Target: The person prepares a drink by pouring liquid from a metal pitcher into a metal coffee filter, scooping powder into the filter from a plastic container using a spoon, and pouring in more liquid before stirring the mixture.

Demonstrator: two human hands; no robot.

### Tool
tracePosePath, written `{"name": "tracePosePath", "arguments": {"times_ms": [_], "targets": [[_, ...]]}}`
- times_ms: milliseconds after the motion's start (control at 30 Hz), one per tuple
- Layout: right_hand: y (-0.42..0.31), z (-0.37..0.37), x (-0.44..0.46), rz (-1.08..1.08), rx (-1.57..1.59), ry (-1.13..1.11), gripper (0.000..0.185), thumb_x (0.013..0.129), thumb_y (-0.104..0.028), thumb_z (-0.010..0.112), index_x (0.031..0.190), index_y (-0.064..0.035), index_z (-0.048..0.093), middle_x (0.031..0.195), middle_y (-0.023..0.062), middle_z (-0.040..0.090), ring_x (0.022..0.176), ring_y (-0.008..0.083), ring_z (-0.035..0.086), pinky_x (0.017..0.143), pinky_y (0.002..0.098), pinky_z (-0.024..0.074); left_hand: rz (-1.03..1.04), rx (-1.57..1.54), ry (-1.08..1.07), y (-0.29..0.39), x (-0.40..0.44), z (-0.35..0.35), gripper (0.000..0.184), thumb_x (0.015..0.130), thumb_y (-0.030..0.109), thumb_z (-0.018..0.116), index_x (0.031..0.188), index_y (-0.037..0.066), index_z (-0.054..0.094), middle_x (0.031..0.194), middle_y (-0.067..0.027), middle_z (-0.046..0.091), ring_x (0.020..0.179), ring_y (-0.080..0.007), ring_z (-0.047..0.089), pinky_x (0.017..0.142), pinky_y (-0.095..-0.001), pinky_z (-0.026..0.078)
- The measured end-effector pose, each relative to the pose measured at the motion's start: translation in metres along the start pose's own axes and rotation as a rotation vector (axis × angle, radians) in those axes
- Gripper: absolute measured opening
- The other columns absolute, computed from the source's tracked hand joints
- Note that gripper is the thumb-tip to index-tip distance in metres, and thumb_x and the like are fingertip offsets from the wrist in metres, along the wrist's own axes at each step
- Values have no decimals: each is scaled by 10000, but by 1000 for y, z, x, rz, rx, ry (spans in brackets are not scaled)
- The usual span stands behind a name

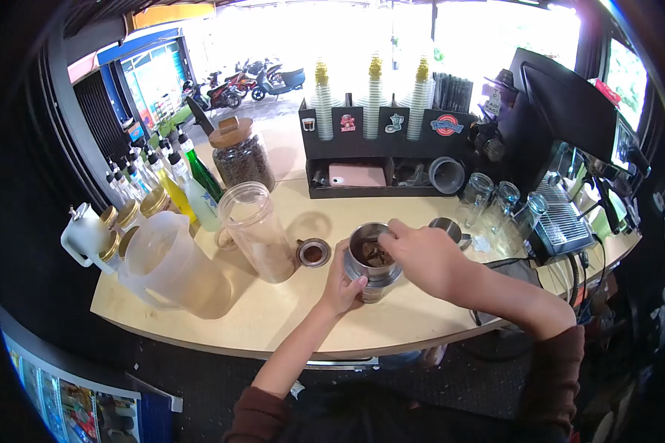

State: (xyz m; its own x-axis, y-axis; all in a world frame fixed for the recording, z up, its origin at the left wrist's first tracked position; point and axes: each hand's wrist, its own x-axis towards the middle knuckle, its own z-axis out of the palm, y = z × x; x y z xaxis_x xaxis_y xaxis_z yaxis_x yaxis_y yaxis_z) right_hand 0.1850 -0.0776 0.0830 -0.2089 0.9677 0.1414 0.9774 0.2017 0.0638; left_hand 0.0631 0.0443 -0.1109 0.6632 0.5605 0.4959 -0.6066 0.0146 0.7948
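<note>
A metal cup (374,276) with dark brown contents stands near the front middle of the wooden counter. My left hand (345,284) wraps round its left side, thumb at the front. Over the cup's right rim, my right hand (421,258) is closed, fingers pinched together and pointing down into the opening; whatever they hold is hidden. Just left of the cup sits a small metal dish (313,252) with reddish-brown powder. A small steel pitcher (445,226) stands behind my right hand. Farther left is a tall clear container (257,236), its lower part brownish.
At the left are a translucent pitcher (171,258), syrup bottles (177,193) and a jar of beans (244,160). A black cup rack (389,177) holding a pink phone (357,176) stands at the back. Glass mugs (504,199) and an espresso machine (561,221) are right.
</note>
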Motion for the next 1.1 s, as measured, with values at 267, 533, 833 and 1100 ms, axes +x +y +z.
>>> {"name": "tracePosePath", "arguments": {"times_ms": [267,533,833,1100], "targets": [[6,12,4,-37,110,56,214,759,4,526,965,5,581,942,159,573,789,352,632,688,440,517,33,-36,59,3,0,8,789,784,387,729,1333,49,273,1269,-146,458,1197,-247,493,1018,-395,411],[-2,4,0,-28,98,65,134,787,-49,554,877,24,622,875,182,610,787,341,651,701,410,545,-1,14,9,-4,-1,-4,849,758,344,761,1389,147,228,1361,-129,405,1256,-287,458,1006,-478,442],[-7,-1,9,32,60,-42,165,735,5,556,889,30,609,914,167,584,787,344,642,690,418,534,-21,68,65,8,-2,5,784,754,357,722,1346,44,315,1276,-113,452,1216,-216,443,1032,-377,357],[1,-4,6,-61,28,-25,170,756,-29,569,913,3,626,907,136,600,798,336,645,688,417,528,248,900,126,51,1,2,770,664,345,803,1290,55,461,1280,-141,478,1206,-283,459,1043,-411,319]]}}
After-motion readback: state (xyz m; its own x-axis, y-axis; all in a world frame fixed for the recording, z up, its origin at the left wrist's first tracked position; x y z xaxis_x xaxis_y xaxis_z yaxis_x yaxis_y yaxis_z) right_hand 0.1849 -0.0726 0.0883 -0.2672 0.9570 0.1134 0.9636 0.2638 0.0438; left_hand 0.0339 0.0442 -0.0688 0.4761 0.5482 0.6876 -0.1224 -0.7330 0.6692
